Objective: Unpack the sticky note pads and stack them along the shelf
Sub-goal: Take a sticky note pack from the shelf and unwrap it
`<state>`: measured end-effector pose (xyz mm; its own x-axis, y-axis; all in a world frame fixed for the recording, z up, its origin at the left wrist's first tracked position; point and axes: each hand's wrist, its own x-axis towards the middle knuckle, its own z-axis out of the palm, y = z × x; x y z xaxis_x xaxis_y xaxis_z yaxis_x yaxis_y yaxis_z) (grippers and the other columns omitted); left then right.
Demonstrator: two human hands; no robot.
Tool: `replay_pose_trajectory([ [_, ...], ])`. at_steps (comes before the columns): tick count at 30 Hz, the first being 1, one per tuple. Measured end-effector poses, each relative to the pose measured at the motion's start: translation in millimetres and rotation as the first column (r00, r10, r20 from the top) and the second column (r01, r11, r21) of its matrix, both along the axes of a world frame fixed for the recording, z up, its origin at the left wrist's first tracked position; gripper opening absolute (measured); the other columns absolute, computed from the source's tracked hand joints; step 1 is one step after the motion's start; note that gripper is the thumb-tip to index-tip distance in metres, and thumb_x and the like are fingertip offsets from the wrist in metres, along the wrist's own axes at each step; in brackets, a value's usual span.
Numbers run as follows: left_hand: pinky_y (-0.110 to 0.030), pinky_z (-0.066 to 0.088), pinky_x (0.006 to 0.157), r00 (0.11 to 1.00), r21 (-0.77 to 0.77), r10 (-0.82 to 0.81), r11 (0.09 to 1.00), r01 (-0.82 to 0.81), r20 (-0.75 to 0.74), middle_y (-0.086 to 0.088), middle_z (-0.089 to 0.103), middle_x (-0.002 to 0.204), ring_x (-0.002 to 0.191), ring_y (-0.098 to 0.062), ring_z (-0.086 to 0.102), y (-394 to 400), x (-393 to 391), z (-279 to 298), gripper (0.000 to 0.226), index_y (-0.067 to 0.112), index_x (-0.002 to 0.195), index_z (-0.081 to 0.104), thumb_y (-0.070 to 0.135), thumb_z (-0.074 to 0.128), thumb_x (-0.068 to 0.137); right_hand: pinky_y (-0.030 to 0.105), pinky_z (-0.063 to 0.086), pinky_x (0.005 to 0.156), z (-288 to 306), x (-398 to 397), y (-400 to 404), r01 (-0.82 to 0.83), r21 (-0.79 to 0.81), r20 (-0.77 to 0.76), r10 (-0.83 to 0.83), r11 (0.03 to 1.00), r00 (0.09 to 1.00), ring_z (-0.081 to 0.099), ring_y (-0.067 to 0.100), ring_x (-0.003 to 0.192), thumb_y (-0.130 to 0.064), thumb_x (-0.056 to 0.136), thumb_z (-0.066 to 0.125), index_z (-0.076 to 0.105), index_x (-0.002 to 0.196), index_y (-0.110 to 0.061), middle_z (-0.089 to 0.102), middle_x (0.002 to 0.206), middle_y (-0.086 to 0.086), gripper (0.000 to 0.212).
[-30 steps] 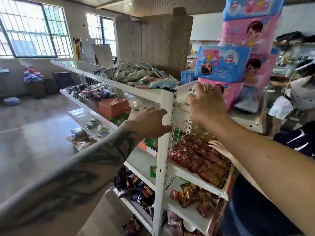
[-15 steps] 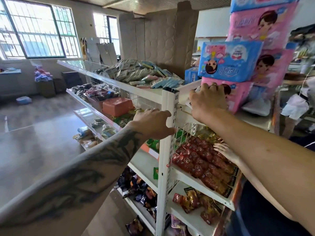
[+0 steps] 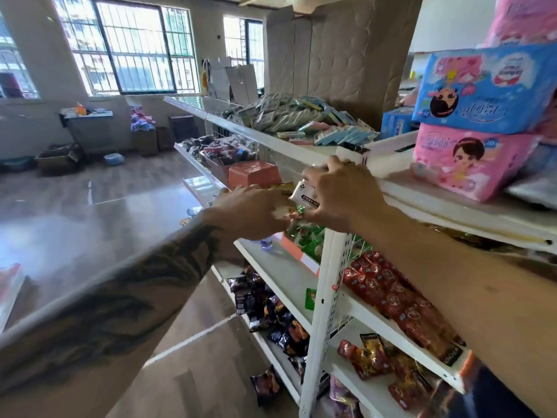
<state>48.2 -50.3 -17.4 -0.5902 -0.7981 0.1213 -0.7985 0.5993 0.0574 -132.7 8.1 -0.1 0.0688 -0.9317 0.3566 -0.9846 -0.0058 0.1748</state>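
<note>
Two of my hands meet by the big white shelf (image 3: 301,149), where my right hand (image 3: 340,197) squeezes one sticky note pack (image 3: 303,196) and my left hand (image 3: 253,211) pinches its wrapper, so I think I must peel it next.

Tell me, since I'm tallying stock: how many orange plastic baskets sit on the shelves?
1. The orange basket sits upside down on the second shelf, just beyond the left hand. Others may be hidden behind the goods.

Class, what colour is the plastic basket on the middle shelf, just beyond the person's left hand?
Orange-salmon. The basket, upside down, shows best in the head view.
</note>
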Motion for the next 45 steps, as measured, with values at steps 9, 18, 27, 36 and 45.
replay_pose_trajectory([
  [9,-0.044,0.041,0.107,0.981,0.018,0.183,0.983,-0.185,0.060,0.005,0.052,0.147,0.134,-0.025,0.051,-62.8,89.6,-36.5,0.068,0.040,0.149,0.040,0.073,0.051,0.090,0.041,0.054,0.090,-43.7,69.8,-75.6,-0.189,0.141,0.132,0.170,0.972,0.977,0.063,0.032,0.107,-0.071,0.079,0.052,0.059,0.130,-0.025,0.059,0.125,0.012,0.069],
  [18,-0.044,0.035,0.105,0.973,0.047,0.227,0.972,-0.228,0.030,0.005,0.051,0.147,0.133,-0.024,0.049,-207.6,183.3,-55.9,0.068,0.049,0.147,0.036,0.077,0.049,0.087,0.036,0.047,0.088,-57.1,154.0,-220.3,-0.222,0.205,0.152,0.193,0.953,0.969,0.060,0.030,0.113,-0.074,0.069,0.036,0.057,0.137,-0.029,0.059,0.127,0.007,0.084],
  [27,-0.044,0.036,0.106,0.968,0.028,0.242,0.969,-0.245,0.066,0.000,0.049,0.150,0.134,-0.025,0.048,-336.4,250.8,-61.8,0.070,0.041,0.151,0.034,0.075,0.046,0.091,0.038,0.052,0.092,-72.9,214.1,-359.9,-0.283,0.213,0.248,0.228,0.935,0.942,0.060,0.031,0.113,-0.081,0.062,0.035,0.057,0.137,-0.023,0.060,0.128,0.011,0.097],
  [36,-0.045,0.040,0.103,0.953,0.077,0.290,0.952,-0.297,0.092,0.003,0.053,0.142,0.128,-0.025,0.052,-448.4,284.9,-82.4,0.064,0.043,0.138,0.044,0.080,0.044,0.086,0.041,0.052,0.096,-89.4,242.1,-484.8,-0.332,0.224,0.207,0.288,0.916,0.935,0.056,0.032,0.119,-0.065,0.078,0.066,0.053,0.139,-0.025,0.058,0.132,0.010,0.074],
  [45,-0.046,0.039,0.107,0.919,0.091,0.369,0.920,-0.382,0.137,0.000,0.047,0.152,0.135,-0.026,0.048,-582.6,298.2,-81.2,0.076,0.042,0.152,0.033,0.080,0.045,0.088,0.047,0.051,0.102,-79.2,259.1,-646.3,-0.434,0.183,0.224,0.393,0.882,0.892,0.057,0.034,0.122,-0.059,0.079,0.073,0.051,0.143,-0.022,0.056,0.139,0.013,0.078],
])
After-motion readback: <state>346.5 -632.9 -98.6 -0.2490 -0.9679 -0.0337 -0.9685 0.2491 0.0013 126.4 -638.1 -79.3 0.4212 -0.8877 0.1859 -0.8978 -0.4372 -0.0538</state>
